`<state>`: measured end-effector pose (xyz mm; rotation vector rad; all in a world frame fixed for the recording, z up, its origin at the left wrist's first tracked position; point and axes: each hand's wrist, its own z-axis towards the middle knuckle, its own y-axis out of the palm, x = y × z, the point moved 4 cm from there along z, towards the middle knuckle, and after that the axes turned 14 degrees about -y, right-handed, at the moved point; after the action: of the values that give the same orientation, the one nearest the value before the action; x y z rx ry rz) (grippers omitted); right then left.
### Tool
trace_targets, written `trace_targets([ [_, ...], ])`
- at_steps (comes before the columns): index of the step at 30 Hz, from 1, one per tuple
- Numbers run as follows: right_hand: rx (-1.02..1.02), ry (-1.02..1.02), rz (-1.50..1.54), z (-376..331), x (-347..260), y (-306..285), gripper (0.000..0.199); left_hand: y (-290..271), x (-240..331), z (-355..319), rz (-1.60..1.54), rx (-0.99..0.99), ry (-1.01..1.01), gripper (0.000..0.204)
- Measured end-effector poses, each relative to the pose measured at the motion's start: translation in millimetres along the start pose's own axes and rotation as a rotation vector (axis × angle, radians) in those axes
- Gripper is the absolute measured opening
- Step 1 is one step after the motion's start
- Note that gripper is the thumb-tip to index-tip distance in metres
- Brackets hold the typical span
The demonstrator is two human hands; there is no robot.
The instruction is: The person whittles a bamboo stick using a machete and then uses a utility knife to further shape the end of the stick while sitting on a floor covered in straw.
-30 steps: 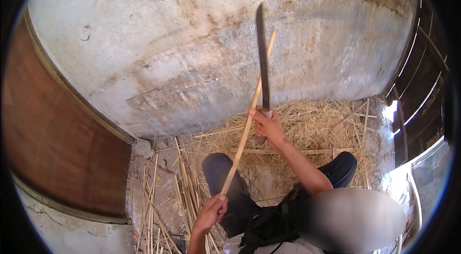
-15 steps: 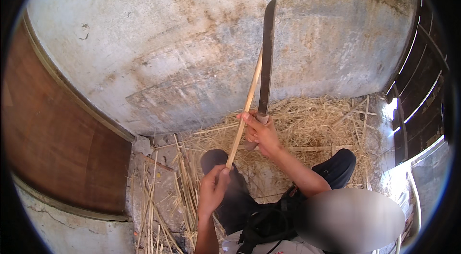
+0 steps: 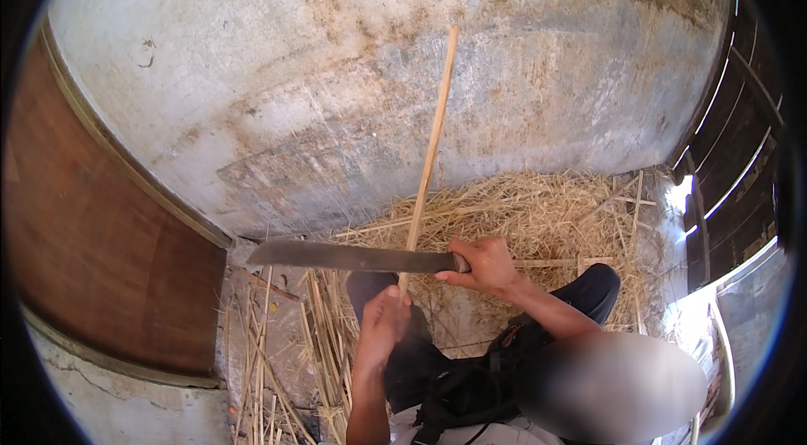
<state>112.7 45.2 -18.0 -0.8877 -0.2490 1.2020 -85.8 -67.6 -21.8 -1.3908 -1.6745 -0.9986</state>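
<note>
**Stick upright, blade laid across it**

Concrete wall (image 3: 336,92) behind, straw pile (image 3: 538,210) on the floor. Long thin stick (image 3: 430,142) stands near vertical over the knees; looks light, stiff, likely splits along the grain. Left hand (image 3: 382,323) grip closed around its lower end. Right hand (image 3: 487,264) grip clamped on the handle of 1 machete (image 3: 345,256), blade horizontal, crossing the stick.

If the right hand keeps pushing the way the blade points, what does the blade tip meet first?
The right hand holds a machete pointing left, across the stick. Past the tip, the brown wooden panel comes first, though depth is unclear.
</note>
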Motion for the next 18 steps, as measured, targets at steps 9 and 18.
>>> trace_targets([
  [9,0.086,0.329,0.117,9.9,86.7,0.4,0.055,-5.3,-24.8,-12.4,-0.077,-0.042,-0.093,0.043],
  [18,-0.153,-0.069,-0.052,2.8,40.9,9.6,0.064,-10.1,-27.5,-12.3,-0.024,-0.028,-0.129,0.042],
])
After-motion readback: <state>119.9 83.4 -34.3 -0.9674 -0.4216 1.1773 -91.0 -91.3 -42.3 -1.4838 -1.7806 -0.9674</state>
